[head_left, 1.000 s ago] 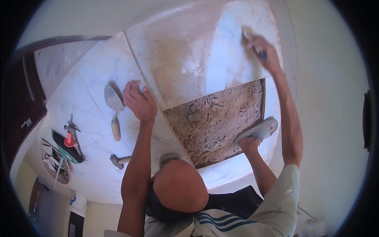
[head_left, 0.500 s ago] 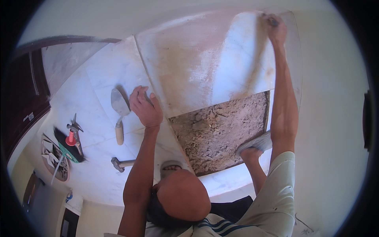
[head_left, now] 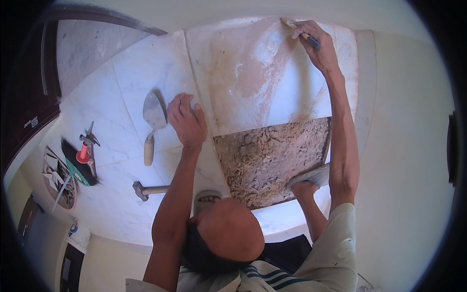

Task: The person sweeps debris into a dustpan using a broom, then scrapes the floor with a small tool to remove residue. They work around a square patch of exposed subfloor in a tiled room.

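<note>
My right hand [head_left: 316,46] reaches to the far end of a white marble tile [head_left: 287,92] and is closed around a brush [head_left: 311,41]. The brush has a blue-tipped handle, and its pale end meets the tile near the wall. A pinkish-brown film of dust [head_left: 245,73] covers much of this tile, with whiter streaks on its right half. My left hand [head_left: 188,124] rests on the neighbouring tile with its fingers stretched out, holding nothing. Just left of it lies a pointed trowel [head_left: 155,111] with a wooden handle.
Between my feet is a rough, rubble-filled square pit [head_left: 272,160]. A hammer [head_left: 151,190] lies beside my left forearm. Farther left are a second hammer [head_left: 89,141], a red-gripped chisel [head_left: 82,153], a green-and-black broom head [head_left: 78,165] and a basin of scraps [head_left: 56,177]. A wall rises on the right.
My right hand has swept the brush leftward along the far end of the tile, and the dust has spread over part of the whiter area. My left hand stays on the floor.
</note>
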`<state>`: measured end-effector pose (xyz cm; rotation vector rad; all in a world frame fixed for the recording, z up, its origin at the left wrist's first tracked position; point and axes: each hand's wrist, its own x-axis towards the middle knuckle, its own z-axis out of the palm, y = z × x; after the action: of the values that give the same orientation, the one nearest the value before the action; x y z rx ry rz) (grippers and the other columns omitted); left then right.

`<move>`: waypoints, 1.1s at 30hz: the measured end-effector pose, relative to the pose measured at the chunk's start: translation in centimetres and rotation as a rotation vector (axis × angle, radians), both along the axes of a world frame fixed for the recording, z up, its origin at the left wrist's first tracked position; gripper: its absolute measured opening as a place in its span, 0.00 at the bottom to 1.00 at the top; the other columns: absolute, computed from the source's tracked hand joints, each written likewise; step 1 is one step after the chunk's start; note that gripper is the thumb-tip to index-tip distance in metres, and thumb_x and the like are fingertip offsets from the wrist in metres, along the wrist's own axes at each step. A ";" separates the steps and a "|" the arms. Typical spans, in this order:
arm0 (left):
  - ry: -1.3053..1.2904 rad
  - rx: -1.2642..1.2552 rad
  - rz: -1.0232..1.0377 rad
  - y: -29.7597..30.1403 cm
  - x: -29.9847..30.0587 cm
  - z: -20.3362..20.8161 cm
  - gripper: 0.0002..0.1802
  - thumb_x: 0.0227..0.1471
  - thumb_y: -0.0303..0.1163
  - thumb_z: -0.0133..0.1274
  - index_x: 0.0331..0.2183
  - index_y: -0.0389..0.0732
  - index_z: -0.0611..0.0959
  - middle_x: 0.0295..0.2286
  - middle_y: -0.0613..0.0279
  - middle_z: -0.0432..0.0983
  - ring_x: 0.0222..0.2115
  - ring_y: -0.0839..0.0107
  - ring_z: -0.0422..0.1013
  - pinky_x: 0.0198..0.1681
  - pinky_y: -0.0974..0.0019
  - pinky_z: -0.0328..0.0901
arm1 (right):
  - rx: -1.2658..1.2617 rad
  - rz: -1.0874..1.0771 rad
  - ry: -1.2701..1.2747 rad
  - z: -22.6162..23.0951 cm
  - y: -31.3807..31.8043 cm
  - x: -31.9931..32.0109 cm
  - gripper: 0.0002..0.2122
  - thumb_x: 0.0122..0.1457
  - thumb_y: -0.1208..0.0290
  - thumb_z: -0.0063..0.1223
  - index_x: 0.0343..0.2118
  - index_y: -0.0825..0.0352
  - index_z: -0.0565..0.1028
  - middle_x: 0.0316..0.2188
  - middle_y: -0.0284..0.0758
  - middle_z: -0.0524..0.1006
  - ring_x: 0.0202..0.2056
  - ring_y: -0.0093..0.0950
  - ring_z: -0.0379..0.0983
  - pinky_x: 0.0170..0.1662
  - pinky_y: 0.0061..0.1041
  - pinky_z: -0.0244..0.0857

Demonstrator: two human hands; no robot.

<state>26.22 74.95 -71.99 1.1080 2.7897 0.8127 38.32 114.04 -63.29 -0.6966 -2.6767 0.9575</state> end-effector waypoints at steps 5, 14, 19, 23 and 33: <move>-0.011 -0.023 0.018 -0.2 -0.1 0.1 0.22 0.64 0.34 0.54 0.57 0.40 0.76 0.59 0.53 0.68 0.62 0.48 0.61 0.67 0.43 0.52 | -0.314 0.097 -0.418 -0.5 -11.0 5.1 0.15 0.55 0.87 0.63 0.39 0.57 0.82 0.59 0.35 0.78 0.50 0.36 0.84 0.46 0.29 0.86; 0.025 -0.031 0.007 0.0 0.0 -0.1 0.22 0.64 0.34 0.54 0.57 0.40 0.76 0.59 0.54 0.68 0.62 0.48 0.60 0.67 0.43 0.52 | -0.351 0.162 -0.160 0.8 -4.2 10.1 0.09 0.58 0.86 0.61 0.38 0.66 0.81 0.52 0.42 0.82 0.58 0.40 0.79 0.59 0.37 0.76; 0.024 -0.008 -0.020 0.0 -0.1 0.0 0.23 0.64 0.34 0.54 0.58 0.40 0.75 0.59 0.54 0.68 0.63 0.49 0.60 0.67 0.44 0.52 | -0.045 -0.080 -0.071 -1.1 2.2 3.5 0.12 0.61 0.89 0.60 0.42 0.64 0.82 0.53 0.35 0.82 0.54 0.36 0.81 0.58 0.32 0.75; 0.003 -0.051 0.012 -0.4 0.1 0.0 0.23 0.64 0.34 0.54 0.58 0.41 0.75 0.59 0.54 0.68 0.62 0.49 0.60 0.67 0.44 0.52 | -0.316 0.092 -0.468 -0.5 -12.3 10.2 0.16 0.57 0.88 0.62 0.44 0.60 0.84 0.57 0.35 0.80 0.52 0.34 0.82 0.57 0.32 0.82; 0.044 0.004 0.001 0.0 -0.1 -0.2 0.22 0.64 0.35 0.54 0.57 0.41 0.76 0.58 0.52 0.69 0.62 0.48 0.61 0.66 0.44 0.53 | 0.014 -0.352 -0.141 -0.8 2.8 5.8 0.08 0.63 0.85 0.61 0.43 0.66 0.82 0.48 0.36 0.84 0.48 0.32 0.82 0.54 0.30 0.74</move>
<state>26.17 74.92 -72.21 1.1383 2.8257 0.8044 44.13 116.85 -64.07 -1.2220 -2.5460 0.8205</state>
